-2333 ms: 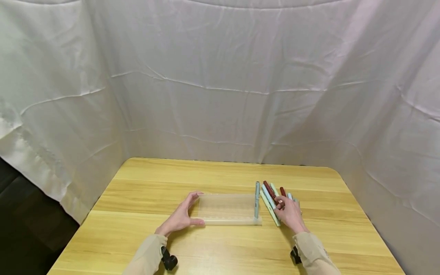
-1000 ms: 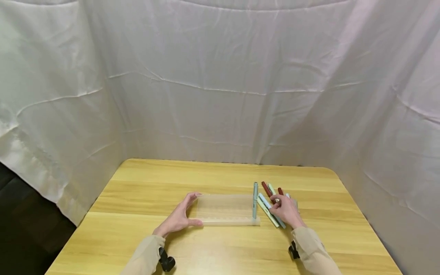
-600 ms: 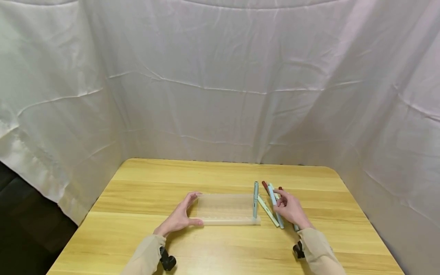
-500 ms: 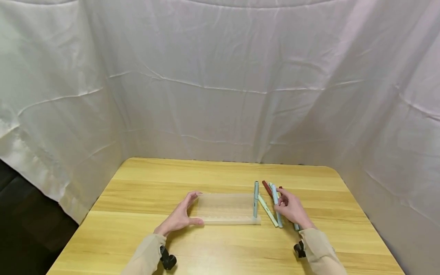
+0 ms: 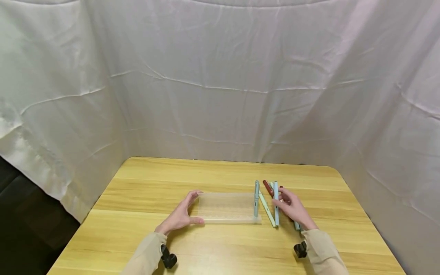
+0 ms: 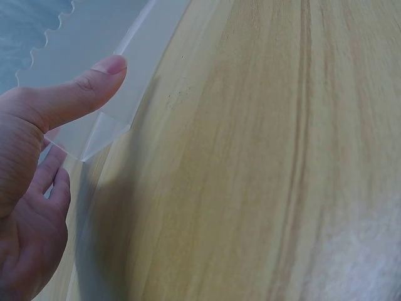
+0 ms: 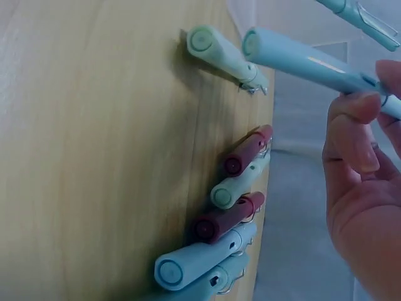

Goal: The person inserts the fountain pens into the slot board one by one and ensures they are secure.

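My left hand (image 5: 179,217) holds the left end of a clear plastic pen rack (image 5: 225,209), thumb on the front strip; in the left wrist view the thumb (image 6: 94,84) lies over its scalloped plastic. A grey-blue pen (image 5: 256,200) rests in the rack at its right end. My right hand (image 5: 293,209) pinches a light blue pen (image 5: 276,215) between thumb and fingers, just right of the rack. In the right wrist view this light blue pen (image 7: 301,64) is raised off the table, its clip by the fingertips.
A pale green pen (image 5: 267,210) lies between the rack and the right hand. Dark red pens (image 7: 245,152), another pale green pen (image 7: 239,183) and blue pens (image 7: 203,257) lie beyond, partly behind the right hand. Pale curtains (image 5: 220,107) surround the wooden table (image 5: 220,248).
My right hand has taken the light blue pen from the pile, lifted it and turned it from slanted to nearly in line with the racked pen. The left hand keeps its hold on the rack.
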A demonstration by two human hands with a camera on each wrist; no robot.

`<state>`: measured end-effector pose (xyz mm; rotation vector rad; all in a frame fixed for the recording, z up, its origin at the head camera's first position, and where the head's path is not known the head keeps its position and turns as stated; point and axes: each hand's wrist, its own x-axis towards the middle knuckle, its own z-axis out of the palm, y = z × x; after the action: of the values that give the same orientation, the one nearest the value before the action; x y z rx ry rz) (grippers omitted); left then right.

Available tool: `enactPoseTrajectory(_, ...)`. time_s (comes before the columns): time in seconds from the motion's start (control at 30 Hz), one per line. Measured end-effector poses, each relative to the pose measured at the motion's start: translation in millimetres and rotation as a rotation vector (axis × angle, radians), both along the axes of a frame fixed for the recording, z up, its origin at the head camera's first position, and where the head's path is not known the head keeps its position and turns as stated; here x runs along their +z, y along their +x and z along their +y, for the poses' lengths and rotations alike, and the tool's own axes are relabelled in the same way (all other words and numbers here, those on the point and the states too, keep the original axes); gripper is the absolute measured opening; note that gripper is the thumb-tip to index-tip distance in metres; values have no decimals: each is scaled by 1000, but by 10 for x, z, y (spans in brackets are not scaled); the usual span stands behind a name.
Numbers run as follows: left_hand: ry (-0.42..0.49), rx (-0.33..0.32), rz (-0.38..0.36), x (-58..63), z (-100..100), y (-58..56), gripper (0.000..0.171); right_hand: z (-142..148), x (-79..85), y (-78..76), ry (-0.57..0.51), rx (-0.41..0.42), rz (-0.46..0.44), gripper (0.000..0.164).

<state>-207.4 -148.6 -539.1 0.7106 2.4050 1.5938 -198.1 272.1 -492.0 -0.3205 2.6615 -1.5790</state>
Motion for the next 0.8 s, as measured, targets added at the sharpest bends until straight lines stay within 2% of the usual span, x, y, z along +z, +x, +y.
enactPoseTrajectory(0.27,1,0,-2,2,4,1,98,33,-3,-16,-127,75,-56,27)
enactPoseTrajectory(0.43,1,1,-5,1,3,-5,98,25,13,-16,-135,51,-105,29)
enactPoseTrajectory(0.8,9,-4,-8,-3,0,-3,97,-7,76,12,-64,13,-91,38)
